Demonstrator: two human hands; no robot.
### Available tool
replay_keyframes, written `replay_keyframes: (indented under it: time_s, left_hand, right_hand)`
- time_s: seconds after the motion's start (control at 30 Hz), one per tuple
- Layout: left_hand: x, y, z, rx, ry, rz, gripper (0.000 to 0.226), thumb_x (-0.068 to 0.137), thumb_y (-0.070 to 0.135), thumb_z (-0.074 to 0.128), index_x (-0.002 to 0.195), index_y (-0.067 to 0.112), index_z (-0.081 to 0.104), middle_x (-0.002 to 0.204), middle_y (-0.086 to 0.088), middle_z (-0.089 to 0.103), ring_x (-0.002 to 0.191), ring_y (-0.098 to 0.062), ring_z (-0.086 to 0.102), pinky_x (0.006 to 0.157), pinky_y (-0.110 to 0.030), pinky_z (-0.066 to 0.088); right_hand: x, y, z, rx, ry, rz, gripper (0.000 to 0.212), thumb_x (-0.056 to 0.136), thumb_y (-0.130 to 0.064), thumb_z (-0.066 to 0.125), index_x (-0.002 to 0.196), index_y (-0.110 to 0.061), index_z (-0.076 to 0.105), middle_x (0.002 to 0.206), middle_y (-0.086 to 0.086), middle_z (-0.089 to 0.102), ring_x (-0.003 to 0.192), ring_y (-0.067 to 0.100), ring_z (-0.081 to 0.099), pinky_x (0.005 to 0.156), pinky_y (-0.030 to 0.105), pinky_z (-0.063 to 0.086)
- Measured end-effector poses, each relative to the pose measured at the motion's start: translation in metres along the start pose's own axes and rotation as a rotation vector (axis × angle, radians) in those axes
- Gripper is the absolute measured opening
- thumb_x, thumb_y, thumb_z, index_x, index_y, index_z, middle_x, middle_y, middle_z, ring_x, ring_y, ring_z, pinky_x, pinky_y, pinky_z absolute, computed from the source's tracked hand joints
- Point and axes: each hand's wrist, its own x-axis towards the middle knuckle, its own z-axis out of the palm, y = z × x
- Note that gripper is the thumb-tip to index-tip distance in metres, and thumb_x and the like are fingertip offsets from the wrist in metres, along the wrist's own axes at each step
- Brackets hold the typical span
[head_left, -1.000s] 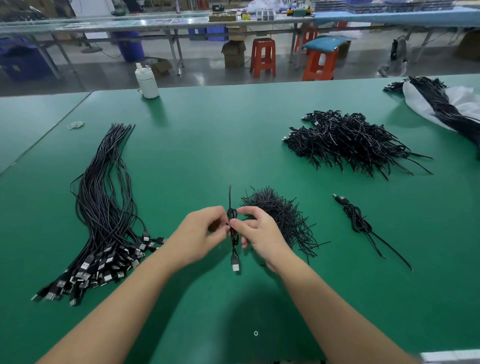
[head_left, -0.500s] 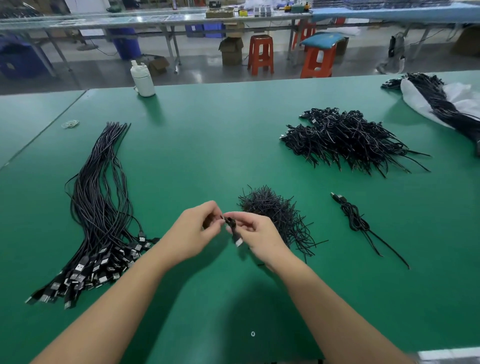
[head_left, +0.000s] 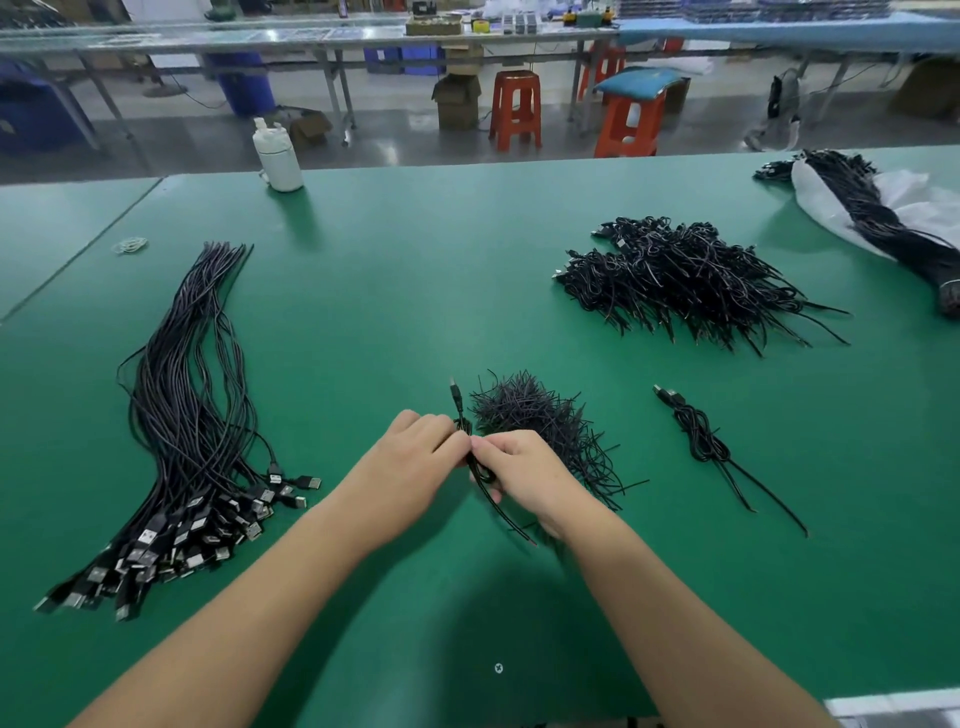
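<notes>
A long green table (head_left: 467, 291) fills the frame, and beyond it, along the top, the workshop floor shows orange stools (head_left: 514, 109) and more benches. A white bottle (head_left: 278, 156) stands at the upper left of the table. Down the left side lies a bundle of long cables (head_left: 192, 415), plugs fanned out toward the lower left. A heap of coiled cables (head_left: 685, 280) sits at the upper right, and one tied cable (head_left: 701, 441) lies alone right of centre.

In the middle of the frame both hands meet on a thin black cable (head_left: 459, 404), just in front of a small pile of wire ties (head_left: 530, 410). The left hand (head_left: 415, 457) pinches it with curled fingertips. The right hand (head_left: 524, 473) is closed round the bunched part, knuckles up. The plug end sticks up above the hands and the tail trails toward the lower right.

Both forearms reach in from the bottom corners, wrists raised slightly off the table.
</notes>
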Motion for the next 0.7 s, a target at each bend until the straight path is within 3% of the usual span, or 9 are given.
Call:
replay_keyframes:
  time_s: [0.1, 0.2, 0.33, 0.57, 0.7]
  left_hand:
    - [0.002, -0.001, 0.013, -0.022, 0.078, -0.081, 0.005, 0.092, 0.013, 0.058, 0.097, 0.015, 0.058, 0.088, -0.002, 0.057, 0.075, -0.022, 0.049, 0.074, -0.034, 0.042]
    - [-0.005, -0.005, 0.032, -0.119, 0.096, -0.338, 0.017, 0.096, 0.025, 0.052, 0.105, 0.012, 0.06, 0.095, -0.001, 0.061, 0.08, -0.019, 0.051, 0.077, -0.034, 0.045]
    - [-0.029, -0.02, 0.057, -0.193, 0.008, -0.663, 0.015, 0.094, 0.015, 0.058, 0.106, 0.008, 0.062, 0.1, -0.006, 0.063, 0.088, -0.028, 0.057, 0.083, -0.039, 0.047]
    - [-0.039, -0.024, 0.07, -0.107, 0.017, -0.705, 0.01, 0.086, 0.005, 0.062, 0.094, 0.007, 0.066, 0.089, -0.006, 0.062, 0.082, -0.026, 0.053, 0.074, -0.04, 0.048]
    - [-0.041, -0.024, 0.072, -0.112, 0.046, -0.729, 0.008, 0.084, 0.003, 0.062, 0.091, 0.006, 0.066, 0.086, -0.004, 0.061, 0.081, -0.024, 0.053, 0.073, -0.038, 0.048]
  right_hand:
    - [0.001, -0.003, -0.011, -0.079, 0.085, 0.016, 0.04, 0.097, -0.035, 0.057, 0.074, -0.004, 0.068, 0.064, -0.001, 0.064, 0.05, 0.018, 0.048, 0.057, 0.028, 0.041]
    - [0.005, -0.002, -0.04, -0.33, 0.259, 0.003, 0.039, 0.096, -0.041, 0.057, 0.076, -0.011, 0.072, 0.056, -0.004, 0.059, 0.047, 0.012, 0.047, 0.053, 0.024, 0.038]
    - [0.003, 0.01, -0.099, -0.689, 0.473, 0.074, 0.039, 0.099, -0.036, 0.054, 0.066, -0.018, 0.065, 0.051, -0.004, 0.054, 0.042, 0.011, 0.041, 0.045, 0.022, 0.035]
    - [-0.003, 0.051, -0.177, -0.993, 0.565, 0.39, 0.036, 0.094, -0.034, 0.06, 0.073, -0.005, 0.062, 0.063, 0.008, 0.059, 0.06, 0.024, 0.057, 0.054, 0.027, 0.042]
    - [-0.001, 0.063, -0.184, -1.037, 0.546, 0.414, 0.041, 0.092, -0.036, 0.066, 0.067, -0.004, 0.057, 0.062, 0.009, 0.059, 0.061, 0.026, 0.059, 0.054, 0.028, 0.043]
